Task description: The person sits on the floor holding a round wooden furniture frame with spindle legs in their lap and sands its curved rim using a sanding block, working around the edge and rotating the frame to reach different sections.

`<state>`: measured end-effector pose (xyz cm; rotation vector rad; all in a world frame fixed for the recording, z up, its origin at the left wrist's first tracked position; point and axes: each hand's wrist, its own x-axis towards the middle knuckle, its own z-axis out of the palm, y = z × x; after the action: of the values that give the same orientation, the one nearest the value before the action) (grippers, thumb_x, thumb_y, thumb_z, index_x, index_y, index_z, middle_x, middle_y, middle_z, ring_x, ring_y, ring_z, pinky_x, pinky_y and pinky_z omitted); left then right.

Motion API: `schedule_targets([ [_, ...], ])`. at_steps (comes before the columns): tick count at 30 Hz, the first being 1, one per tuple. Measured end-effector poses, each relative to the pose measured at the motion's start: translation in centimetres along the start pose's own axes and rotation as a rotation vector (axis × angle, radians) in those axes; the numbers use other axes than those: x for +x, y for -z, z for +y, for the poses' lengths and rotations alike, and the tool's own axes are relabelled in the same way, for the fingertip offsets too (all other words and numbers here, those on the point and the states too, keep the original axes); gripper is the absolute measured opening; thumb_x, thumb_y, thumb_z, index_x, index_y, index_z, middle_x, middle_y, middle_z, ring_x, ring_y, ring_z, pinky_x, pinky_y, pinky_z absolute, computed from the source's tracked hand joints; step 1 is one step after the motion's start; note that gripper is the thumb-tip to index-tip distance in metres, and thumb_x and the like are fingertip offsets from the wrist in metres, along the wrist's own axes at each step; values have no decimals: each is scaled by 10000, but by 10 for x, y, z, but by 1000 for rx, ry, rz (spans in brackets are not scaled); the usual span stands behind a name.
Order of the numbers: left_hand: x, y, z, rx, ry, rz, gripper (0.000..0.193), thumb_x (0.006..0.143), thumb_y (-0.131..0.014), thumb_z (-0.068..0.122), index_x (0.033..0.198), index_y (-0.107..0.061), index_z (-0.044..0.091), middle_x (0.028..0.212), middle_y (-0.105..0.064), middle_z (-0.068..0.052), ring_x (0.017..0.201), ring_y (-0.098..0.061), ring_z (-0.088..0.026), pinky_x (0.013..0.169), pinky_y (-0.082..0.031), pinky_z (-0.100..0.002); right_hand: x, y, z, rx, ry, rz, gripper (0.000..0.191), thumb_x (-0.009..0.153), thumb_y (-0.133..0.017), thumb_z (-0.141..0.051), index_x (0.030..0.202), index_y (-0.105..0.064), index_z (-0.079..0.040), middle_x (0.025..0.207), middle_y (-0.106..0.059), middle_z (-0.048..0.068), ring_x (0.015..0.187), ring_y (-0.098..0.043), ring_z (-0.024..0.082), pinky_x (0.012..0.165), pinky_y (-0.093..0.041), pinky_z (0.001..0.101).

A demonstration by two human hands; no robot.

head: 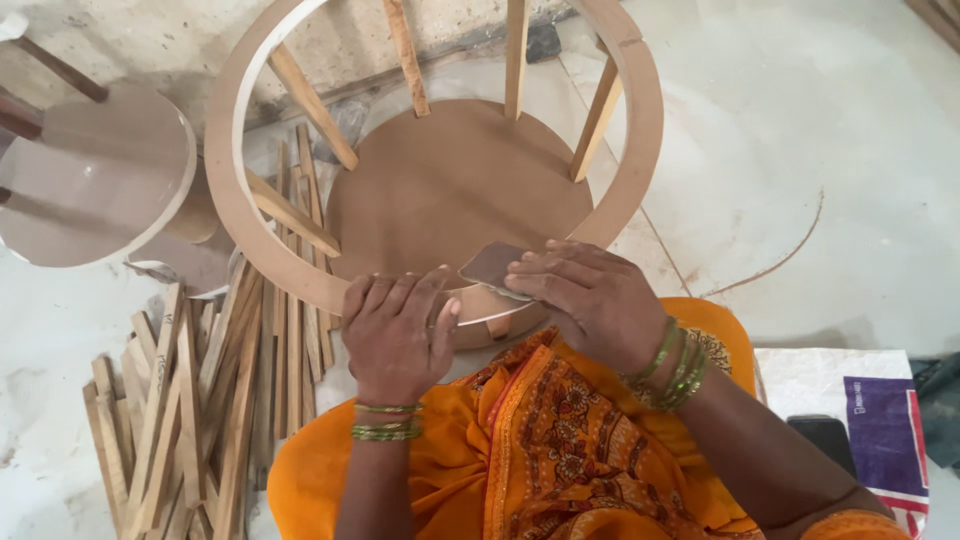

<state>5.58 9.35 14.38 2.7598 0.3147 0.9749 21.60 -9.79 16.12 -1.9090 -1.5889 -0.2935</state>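
Observation:
A round wooden frame (pixel 232 150), made of a ring rim, a disc base (pixel 455 185) and several slanted slats, lies tilted against my lap. My left hand (pixel 395 330) grips the near part of the rim, fingers curled over it. My right hand (pixel 590 300) presses a small brown piece of sandpaper (pixel 490 265) flat onto the same rim, just right of the left hand. Green bangles sit on both wrists. Orange patterned cloth covers my knees below the frame.
A pile of loose wooden slats (pixel 190 400) lies on the floor to the left. A second round wooden piece (pixel 95 180) stands at the far left. At the right lie a white and purple sack (pixel 880 420) and a dark flat object (pixel 825 435).

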Motion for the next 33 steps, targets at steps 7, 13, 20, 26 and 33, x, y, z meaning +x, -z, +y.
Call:
schedule_targets([
  [7, -5, -10, 0, -66, 35, 81, 556, 1085, -350, 399, 1523, -520, 100, 1406, -667, -107, 1139, -641, -235, 1122, -355, -430, 27, -27, -35, 67, -60, -40, 267, 837, -722, -97, 1100, -714, -146, 1113, -756, 30, 1041, -718, 256, 889, -582, 382],
  [13, -3, -8, -8, -139, 4, 89, 608, 1090, -355, 476, 1550, -472, 97, 1410, -652, -145, 1215, -639, -227, 1174, -326, -443, 42, -54, -49, 148, -78, 6, 231, 885, -726, -151, 1108, -672, -137, 997, -741, 34, 905, -723, 257, 720, -560, 396],
  [20, 0, -4, -4, -161, 52, 59, 318, 935, -705, 394, 1164, -742, 175, 1003, -777, -65, 968, -724, -217, 1102, -402, -418, 30, -25, -5, 336, -124, -105, 271, 919, -653, -169, 1184, -650, -113, 938, -729, 59, 706, -704, 196, 654, -592, 331],
  [26, 25, -11, 16, -156, 109, -121, 246, 914, -693, 412, 970, -781, 188, 898, -787, -32, 817, -730, -231, 861, -516, -385, 33, -16, 37, 48, -288, 88, 305, 968, -660, -158, 1266, -662, -94, 1020, -767, 91, 791, -744, 247, 699, -599, 360],
  [33, 34, -45, 41, -233, 130, -239, 274, 986, -591, 358, 1113, -763, 187, 938, -767, -91, 813, -707, -330, 700, -543, -437, 34, -21, 45, 176, -287, 167, 340, 1011, -570, -90, 1343, -644, -92, 1008, -753, 73, 846, -763, 210, 724, -606, 319],
])
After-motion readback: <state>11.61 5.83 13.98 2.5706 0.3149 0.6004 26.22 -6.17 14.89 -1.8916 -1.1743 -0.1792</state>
